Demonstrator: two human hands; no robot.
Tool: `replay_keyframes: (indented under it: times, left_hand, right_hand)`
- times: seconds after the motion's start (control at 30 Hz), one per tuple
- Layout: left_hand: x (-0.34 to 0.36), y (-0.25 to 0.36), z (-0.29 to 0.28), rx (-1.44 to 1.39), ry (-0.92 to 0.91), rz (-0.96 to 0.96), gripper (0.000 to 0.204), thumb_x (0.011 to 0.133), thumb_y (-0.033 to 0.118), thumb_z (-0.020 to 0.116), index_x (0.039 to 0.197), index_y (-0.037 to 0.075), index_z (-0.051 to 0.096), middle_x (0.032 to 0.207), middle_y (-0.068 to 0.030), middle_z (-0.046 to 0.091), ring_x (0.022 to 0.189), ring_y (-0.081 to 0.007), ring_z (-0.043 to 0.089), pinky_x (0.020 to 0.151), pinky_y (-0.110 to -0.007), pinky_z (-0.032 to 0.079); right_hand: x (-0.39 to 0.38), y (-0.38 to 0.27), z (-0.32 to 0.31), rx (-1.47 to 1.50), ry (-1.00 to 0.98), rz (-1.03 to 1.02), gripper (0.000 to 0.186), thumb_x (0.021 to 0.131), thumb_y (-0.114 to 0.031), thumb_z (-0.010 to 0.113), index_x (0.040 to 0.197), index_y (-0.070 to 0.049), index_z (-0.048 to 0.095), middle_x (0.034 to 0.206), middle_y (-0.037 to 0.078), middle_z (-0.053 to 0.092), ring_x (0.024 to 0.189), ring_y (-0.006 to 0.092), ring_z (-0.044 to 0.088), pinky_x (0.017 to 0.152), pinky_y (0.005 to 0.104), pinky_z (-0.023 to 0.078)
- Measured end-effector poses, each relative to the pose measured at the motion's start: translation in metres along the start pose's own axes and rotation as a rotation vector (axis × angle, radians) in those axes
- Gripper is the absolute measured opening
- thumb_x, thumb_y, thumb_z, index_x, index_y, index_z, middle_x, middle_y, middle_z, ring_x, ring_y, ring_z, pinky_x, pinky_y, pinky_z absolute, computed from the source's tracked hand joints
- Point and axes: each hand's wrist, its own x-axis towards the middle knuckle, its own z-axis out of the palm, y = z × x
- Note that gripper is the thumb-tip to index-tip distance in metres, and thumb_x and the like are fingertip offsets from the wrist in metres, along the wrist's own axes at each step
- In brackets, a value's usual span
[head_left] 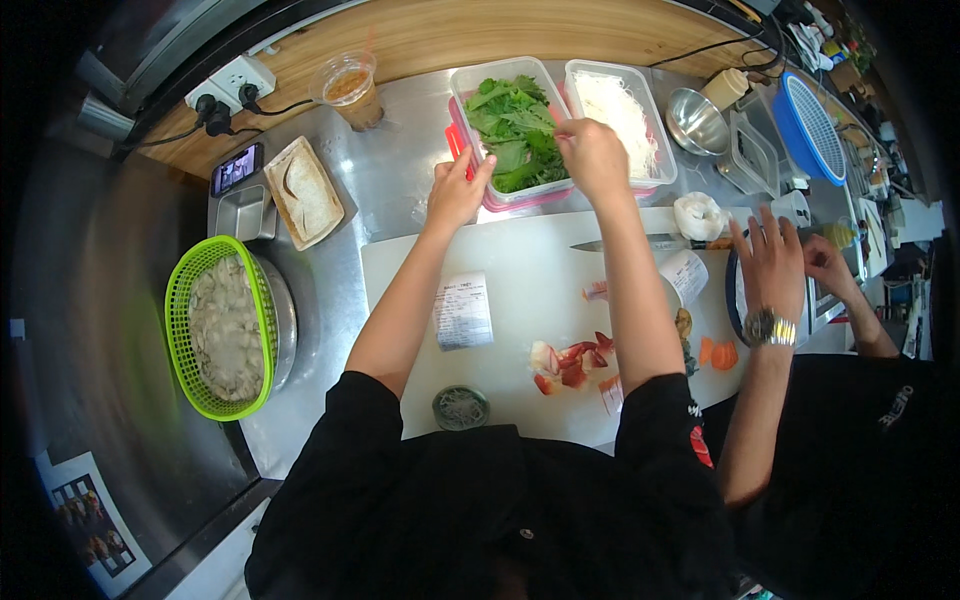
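A clear plastic container [512, 64] full of serrated green leaves [508, 120] stands at the back of the counter. My left hand [456, 195] grips its near left side, beside a red piece. My right hand [597, 158] reaches over the container's right rim, its fingers closed at the leaves; the fingertips are partly hidden. Right beside it is a second container of white shreds [612, 112]. Below my arms, on a white cutting board [520, 260], lie red-and-white seafood slices [572, 362], a printed slip [463, 311] and a knife [655, 242], partly behind my right forearm.
At the left stand a green basket of pale, wet pieces [225, 320], a phone [237, 169] and a plastic cup with a brown drink [352, 95]. A co-worker's hands [772, 260] work close on my right, near orange slices [718, 353]. A steel bowl [697, 122] stands behind.
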Motion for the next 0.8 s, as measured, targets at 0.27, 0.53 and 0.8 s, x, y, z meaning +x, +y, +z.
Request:
replay_keyframes:
  times: [0.27, 0.53, 0.8]
  left_hand:
    - [-0.043, -0.019, -0.044, -0.313, 0.110, 0.123, 0.060, 0.102, 0.048, 0.056, 0.151, 0.014, 0.047, 0.137, -0.0196, 0.056, 0.109, -0.0264, 0.062, 0.097, -0.039, 0.049]
    - [-0.105, 0.011, -0.099, -0.765, -0.080, 0.018, 0.041, 0.103, 0.035, 0.059, 0.139, 0.015, 0.058, 0.130, -0.0061, 0.065, 0.108, -0.0151, 0.063, 0.090, -0.033, 0.050]
    - [-0.184, 0.043, -0.111, -0.690, -0.128, 0.310, 0.037, 0.093, 0.020, 0.077, 0.124, 0.004, 0.066, 0.098, -0.0059, 0.069, 0.086, -0.0117, 0.066, 0.072, -0.028, 0.057]
  right_hand:
    - [0.024, -0.031, 0.063, -0.155, -0.292, -0.072, 0.017, 0.081, -0.012, 0.068, 0.094, -0.012, 0.079, 0.105, 0.016, 0.074, 0.100, 0.0355, 0.072, 0.088, 0.0483, 0.058]
    - [-0.026, -0.051, 0.016, 1.485, -0.464, 0.342, 0.029, 0.100, -0.020, 0.056, 0.122, -0.006, 0.067, 0.119, 0.010, 0.068, 0.101, 0.0237, 0.067, 0.082, 0.0417, 0.054]
    - [-0.185, -0.117, -0.016, 2.047, -0.380, 0.466, 0.041, 0.105, -0.022, 0.043, 0.138, -0.002, 0.054, 0.124, 0.013, 0.066, 0.107, 0.0272, 0.067, 0.087, 0.0381, 0.056]
